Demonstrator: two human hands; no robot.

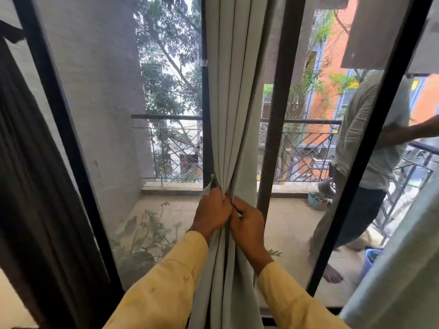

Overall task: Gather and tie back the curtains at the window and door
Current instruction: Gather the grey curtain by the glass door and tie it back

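Observation:
A pale grey-green curtain hangs down the middle of the view in front of a black-framed sliding door. Its folds are bunched together at waist height. My left hand grips the bunched folds from the left. My right hand pinches the same folds from the right, just below and touching the left hand. Both arms wear yellow sleeves. Below the hands the curtain spreads out again and falls out of view. I see no tie-back.
A dark curtain hangs at the far left and another pale curtain at the lower right. Beyond the mesh screen is a balcony with a railing, a potted plant and a person standing at the right.

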